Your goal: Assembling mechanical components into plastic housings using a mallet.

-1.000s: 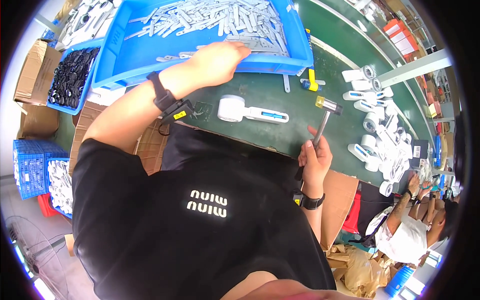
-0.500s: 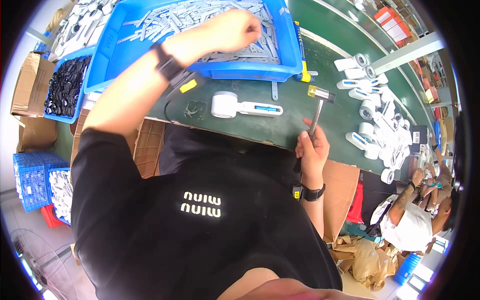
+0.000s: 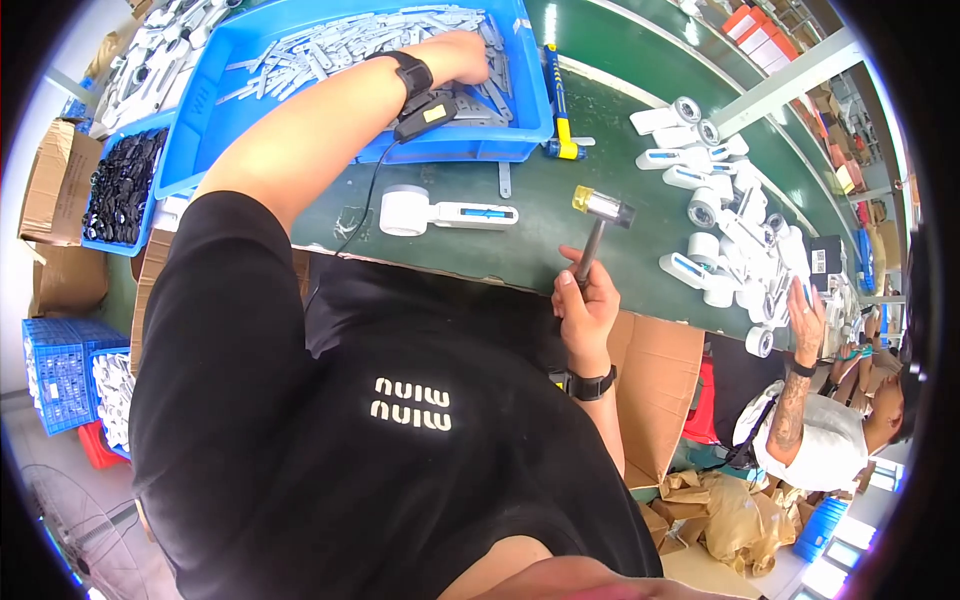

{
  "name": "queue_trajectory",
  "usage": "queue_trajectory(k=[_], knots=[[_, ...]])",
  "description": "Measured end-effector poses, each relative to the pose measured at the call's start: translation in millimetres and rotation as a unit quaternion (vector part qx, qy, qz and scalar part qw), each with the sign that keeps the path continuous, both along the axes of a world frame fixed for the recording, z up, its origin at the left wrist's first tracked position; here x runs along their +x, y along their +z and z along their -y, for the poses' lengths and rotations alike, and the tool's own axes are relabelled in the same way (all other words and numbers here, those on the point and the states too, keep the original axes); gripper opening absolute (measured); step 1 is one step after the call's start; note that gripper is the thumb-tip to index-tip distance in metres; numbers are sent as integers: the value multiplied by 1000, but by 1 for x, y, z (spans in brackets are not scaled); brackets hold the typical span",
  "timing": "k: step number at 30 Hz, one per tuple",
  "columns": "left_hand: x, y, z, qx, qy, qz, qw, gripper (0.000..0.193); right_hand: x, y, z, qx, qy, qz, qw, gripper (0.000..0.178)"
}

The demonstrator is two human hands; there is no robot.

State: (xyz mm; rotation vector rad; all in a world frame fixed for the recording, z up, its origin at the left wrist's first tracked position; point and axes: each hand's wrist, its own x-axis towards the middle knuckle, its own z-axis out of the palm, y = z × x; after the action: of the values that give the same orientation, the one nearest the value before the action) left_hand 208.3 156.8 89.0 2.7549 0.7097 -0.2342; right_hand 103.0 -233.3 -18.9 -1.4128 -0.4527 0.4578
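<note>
My left hand (image 3: 465, 58) reaches into a blue bin (image 3: 345, 155) of flat grey metal strips (image 3: 350, 45); its fingers are hidden among them. My right hand (image 3: 588, 310) grips a two-faced mallet (image 3: 604, 208) by its handle, head up, one face yellow and the other grey. Between my arms, on the green bench, lies a white part (image 3: 450, 213) with a round cup-like end and a slotted arm showing a blue insert. One loose metal strip (image 3: 505, 180) pokes out from beside the bin.
A blue-and-yellow hammer (image 3: 560, 105) lies right of the bin. White parts (image 3: 735, 215) are heaped on the bench's right, where a co-worker's hand (image 3: 805, 318) reaches. A bin of black parts (image 3: 125, 185) stands at left. A cable (image 3: 368, 200) trails from my left wrist.
My left hand has dropped deeper among the strips. The mallet is still in my right hand. At right, the co-worker's arm has risen toward the white heap. The whole view has shifted slightly.
</note>
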Motion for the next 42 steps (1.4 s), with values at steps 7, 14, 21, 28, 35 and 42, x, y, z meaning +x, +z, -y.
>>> queue_trajectory(k=[7, 14, 21, 28, 35, 42], knots=[[10, -37, -28, 54, -20, 58, 997, 42, 7, 5, -2, -11, 38, 9, 999, 29], [9, -36, -32, 63, -34, 63, 995, 46, 0, 0, -2, 1, 9, 34, 999, 32], [-17, -1, -24, 86, 1, 86, 993, 38, 1, -4, 0, -11, 13, 20, 1000, 32], [-73, 22, -23, 125, -47, 245, 960, 24, 1, 6, -10, 6, -5, 4, 1000, 30], [-54, -10, -62, 80, -25, 151, 985, 25, 1, 10, -19, -22, -7, 17, 1000, 32], [-23, -25, -80, 45, -85, 163, 982, 25, -1, 4, -14, -5, -19, 19, 1000, 32]])
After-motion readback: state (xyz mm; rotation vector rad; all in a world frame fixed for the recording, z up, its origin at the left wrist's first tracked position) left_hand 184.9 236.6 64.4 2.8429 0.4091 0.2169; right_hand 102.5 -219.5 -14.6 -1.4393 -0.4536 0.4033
